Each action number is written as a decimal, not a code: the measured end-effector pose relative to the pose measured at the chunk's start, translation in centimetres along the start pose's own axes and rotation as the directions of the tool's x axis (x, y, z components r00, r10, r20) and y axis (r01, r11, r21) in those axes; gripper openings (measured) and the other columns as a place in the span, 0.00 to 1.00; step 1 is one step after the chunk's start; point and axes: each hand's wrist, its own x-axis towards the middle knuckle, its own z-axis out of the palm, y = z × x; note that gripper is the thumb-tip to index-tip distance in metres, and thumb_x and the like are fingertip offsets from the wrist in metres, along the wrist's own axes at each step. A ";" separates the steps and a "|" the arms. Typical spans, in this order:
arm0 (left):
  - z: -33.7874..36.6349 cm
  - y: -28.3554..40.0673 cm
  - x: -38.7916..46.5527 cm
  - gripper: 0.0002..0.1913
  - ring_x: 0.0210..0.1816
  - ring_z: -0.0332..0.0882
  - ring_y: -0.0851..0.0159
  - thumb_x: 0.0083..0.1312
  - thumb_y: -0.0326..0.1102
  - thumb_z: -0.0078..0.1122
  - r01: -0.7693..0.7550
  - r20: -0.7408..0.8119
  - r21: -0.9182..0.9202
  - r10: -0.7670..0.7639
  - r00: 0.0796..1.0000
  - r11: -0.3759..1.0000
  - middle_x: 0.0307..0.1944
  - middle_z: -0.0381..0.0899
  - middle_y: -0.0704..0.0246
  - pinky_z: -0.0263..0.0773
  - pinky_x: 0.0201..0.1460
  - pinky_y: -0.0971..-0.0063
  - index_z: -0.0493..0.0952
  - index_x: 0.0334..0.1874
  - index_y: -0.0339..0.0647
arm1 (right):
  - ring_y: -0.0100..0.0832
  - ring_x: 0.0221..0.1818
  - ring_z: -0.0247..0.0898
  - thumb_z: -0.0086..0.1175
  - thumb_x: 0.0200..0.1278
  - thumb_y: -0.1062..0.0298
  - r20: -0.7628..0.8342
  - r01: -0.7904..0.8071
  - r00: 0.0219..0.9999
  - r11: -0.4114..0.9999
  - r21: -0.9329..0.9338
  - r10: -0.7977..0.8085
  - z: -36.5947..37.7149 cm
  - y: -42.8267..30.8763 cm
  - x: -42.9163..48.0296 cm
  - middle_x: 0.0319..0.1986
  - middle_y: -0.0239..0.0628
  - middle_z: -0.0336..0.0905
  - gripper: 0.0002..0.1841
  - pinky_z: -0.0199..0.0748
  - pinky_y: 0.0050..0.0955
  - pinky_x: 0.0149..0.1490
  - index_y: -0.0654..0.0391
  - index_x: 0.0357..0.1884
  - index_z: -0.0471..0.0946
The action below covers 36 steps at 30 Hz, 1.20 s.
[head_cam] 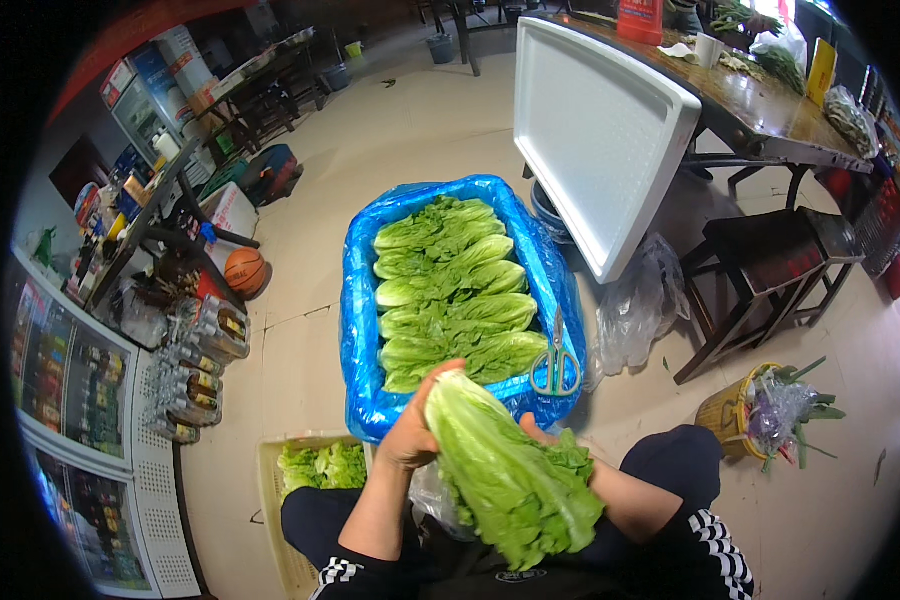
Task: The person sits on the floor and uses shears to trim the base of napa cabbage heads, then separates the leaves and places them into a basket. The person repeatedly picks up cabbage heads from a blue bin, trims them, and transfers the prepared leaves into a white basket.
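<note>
A head of romaine lettuce [506, 465] lies across both my hands over my lap, its pale stem end pointing up and left. My left hand [414, 429] grips it near the stem. Behind the leaves my right hand [544, 433] supports the other side, its fingers partly hidden. In front of me stands a box lined with blue plastic film [360, 300], filled with rows of romaine heads [450, 289]. Scissors with grey-green handles [556, 367] rest on the right rim of the liner, blades pointing away from me.
A cream crate [270, 480] with leafy lettuce [322, 465] stands at my left knee. To the right are a white foam lid [600, 135] leaning on a table [772, 112], a clear plastic bag [641, 315], a dark stool [765, 247] and a yellow waste basket [724, 420]. Bottles [202, 375] and a basketball [245, 271] are left.
</note>
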 end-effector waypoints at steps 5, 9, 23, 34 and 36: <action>1.3 -1.7 -4.0 0.58 0.69 0.63 0.52 0.45 0.39 0.80 0.019 -0.163 0.186 0.012 0.987 0.982 0.71 0.60 0.55 0.64 0.67 0.56 0.48 0.77 0.47 | 0.36 0.66 0.64 0.40 0.70 0.36 0.040 0.027 0.999 0.984 -0.177 -0.020 -2.6 2.3 -1.3 0.66 0.38 0.65 0.37 0.64 0.41 0.68 0.51 0.73 0.57; 1.6 -2.4 -9.2 0.44 0.72 0.56 0.52 0.67 0.63 0.51 0.291 -0.287 -0.148 -0.323 0.902 0.945 0.74 0.52 0.56 0.56 0.71 0.54 0.46 0.77 0.48 | 0.36 0.63 0.67 0.42 0.69 0.34 -0.368 0.020 0.884 0.811 -0.585 -0.288 1.8 3.7 -0.5 0.64 0.44 0.67 0.39 0.66 0.37 0.65 0.57 0.70 0.60; -2.3 -9.4 -13.7 0.48 0.64 0.69 0.52 0.52 0.64 0.68 0.098 -0.179 -0.674 -0.291 0.940 0.732 0.65 0.69 0.58 0.67 0.66 0.54 0.64 0.69 0.40 | 0.57 0.48 0.74 0.65 0.54 0.54 -0.006 -0.792 0.303 -0.248 -0.558 -0.953 -4.7 -7.8 1.0 0.47 0.57 0.73 0.29 0.73 0.47 0.53 0.61 0.54 0.72; -2.7 -9.2 -15.9 0.41 0.60 0.74 0.54 0.55 0.56 0.71 0.126 -0.233 -0.665 -0.365 0.901 0.737 0.60 0.75 0.57 0.70 0.63 0.56 0.68 0.66 0.39 | 0.56 0.47 0.75 0.63 0.51 0.65 -0.102 -0.803 0.140 -0.053 -0.593 -0.985 -7.3 -9.7 2.2 0.46 0.59 0.71 0.38 0.74 0.44 0.53 0.61 0.65 0.61; -2.7 -9.3 -15.9 0.41 0.60 0.74 0.53 0.55 0.56 0.70 0.149 -0.177 -0.700 -0.372 0.911 0.698 0.60 0.74 0.57 0.70 0.63 0.55 0.68 0.66 0.38 | 0.46 0.43 0.77 0.62 0.52 0.65 -0.058 -0.729 0.085 -0.023 -0.684 -0.995 -8.5 -11.3 0.2 0.38 0.53 0.77 0.39 0.75 0.38 0.50 0.61 0.67 0.60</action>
